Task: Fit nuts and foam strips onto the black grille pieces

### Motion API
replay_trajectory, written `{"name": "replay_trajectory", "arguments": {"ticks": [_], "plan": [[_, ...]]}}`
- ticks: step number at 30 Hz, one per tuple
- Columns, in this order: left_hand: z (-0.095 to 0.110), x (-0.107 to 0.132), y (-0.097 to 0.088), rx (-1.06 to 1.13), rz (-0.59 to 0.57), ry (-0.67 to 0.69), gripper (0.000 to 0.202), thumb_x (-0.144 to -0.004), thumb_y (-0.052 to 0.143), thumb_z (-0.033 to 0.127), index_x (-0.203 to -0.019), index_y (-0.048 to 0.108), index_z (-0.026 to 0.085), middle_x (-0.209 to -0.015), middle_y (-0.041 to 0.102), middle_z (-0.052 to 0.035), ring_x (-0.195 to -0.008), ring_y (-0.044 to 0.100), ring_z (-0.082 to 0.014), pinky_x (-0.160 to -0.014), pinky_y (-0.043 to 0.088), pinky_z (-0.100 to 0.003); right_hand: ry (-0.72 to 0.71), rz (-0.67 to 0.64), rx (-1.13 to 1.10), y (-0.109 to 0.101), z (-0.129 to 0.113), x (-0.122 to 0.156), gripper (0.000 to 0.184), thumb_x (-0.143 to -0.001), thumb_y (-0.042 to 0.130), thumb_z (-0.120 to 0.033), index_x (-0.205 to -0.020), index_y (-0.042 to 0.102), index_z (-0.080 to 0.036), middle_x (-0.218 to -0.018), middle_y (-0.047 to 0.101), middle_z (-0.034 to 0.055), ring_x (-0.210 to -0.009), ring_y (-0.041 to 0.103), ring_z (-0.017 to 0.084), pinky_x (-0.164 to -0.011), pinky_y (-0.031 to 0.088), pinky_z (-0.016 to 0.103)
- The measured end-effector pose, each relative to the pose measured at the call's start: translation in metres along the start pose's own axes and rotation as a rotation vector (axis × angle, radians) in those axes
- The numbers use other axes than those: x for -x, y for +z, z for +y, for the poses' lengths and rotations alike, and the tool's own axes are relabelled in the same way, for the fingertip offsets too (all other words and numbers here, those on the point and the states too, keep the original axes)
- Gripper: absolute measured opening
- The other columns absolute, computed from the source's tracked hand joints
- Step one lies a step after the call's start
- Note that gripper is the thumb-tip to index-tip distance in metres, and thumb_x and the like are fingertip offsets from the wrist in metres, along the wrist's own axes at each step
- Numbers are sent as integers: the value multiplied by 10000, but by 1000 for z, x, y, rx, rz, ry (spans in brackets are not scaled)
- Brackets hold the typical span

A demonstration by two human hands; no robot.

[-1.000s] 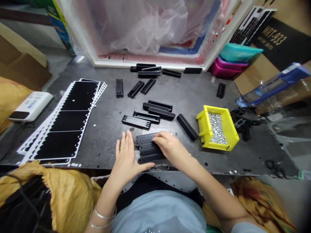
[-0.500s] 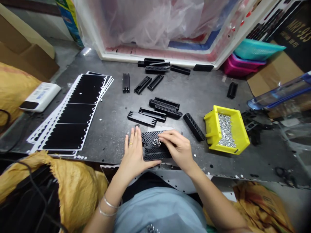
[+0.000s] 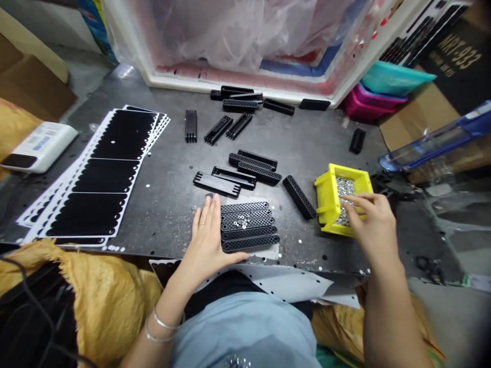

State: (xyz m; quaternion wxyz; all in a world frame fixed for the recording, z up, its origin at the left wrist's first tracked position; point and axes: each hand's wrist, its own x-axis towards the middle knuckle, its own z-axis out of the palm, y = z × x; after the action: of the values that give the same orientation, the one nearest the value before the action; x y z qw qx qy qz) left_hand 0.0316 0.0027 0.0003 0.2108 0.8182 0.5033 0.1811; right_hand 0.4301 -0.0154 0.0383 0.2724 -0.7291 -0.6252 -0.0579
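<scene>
Five black mesh plastic strips (image 3: 248, 227), stacked side by side on the steel surface (image 3: 161, 214), several metal washers (image 3: 241, 221) on top. Left hand (image 3: 207, 235): grip wide, flat against the strips. Right hand (image 3: 374, 225): grip narrow, any hold unclear, fingers (image 3: 355, 201) over one yellow bin (image 3: 326, 204).

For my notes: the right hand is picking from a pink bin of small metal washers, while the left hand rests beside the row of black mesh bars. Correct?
No, the head view shows yellow, not pink. The right hand is picking from the yellow bin of small metal washers, while the left hand rests beside the row of black mesh bars.
</scene>
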Motion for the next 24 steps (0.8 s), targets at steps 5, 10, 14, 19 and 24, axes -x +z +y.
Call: {"name": "replay_trajectory", "arguments": {"ticks": [5,10,14,19,24], "plan": [[-1,-13,-7,67,-39,105,1204,-727,860,544,-1637,137,228,-1595,381,-195,-1503,348,-410,-1261,267,-603,-12,-13,154,11,11,2,448,-990,581,-535,-764,766,-196,-735,667,85,-670,602,226,-633,433,364],[-4,-15,-11,69,-73,113,1172,-715,871,574,-1618,202,242,-1549,428,-174,-1465,393,-398,-1272,215,-632,-29,55,173,5,-7,-1,372,-1033,528,-452,-1016,790,-188,-1019,684,149,-841,621,248,-731,462,372],[1,-13,-17,62,-28,135,1129,-783,783,672,-1637,183,244,-1631,383,-174,-1530,320,-406,-1278,151,-652,-49,108,-116,7,-75,10,183,-1012,609,-317,-1087,749,-225,-1014,681,83,-896,634,221,-858,502,380],[5,-25,-25,36,149,173,264,-1053,510,261,-1269,656,308,-1226,739,-4,-1269,635,-222,-1279,177,-557,-380,-314,-393,48,-160,13,186,-1034,569,-255,-1102,734,-203,-1008,695,89,-945,635,233,-842,524,377],[3,-39,-34,5,77,291,231,-1053,504,223,-1069,729,272,-1070,766,12,-1047,704,-183,-1226,262,-518,-470,-330,-247,67,-162,1,193,-1033,578,-255,-953,740,-187,-912,699,69,-838,577,218,-764,465,364]]}}
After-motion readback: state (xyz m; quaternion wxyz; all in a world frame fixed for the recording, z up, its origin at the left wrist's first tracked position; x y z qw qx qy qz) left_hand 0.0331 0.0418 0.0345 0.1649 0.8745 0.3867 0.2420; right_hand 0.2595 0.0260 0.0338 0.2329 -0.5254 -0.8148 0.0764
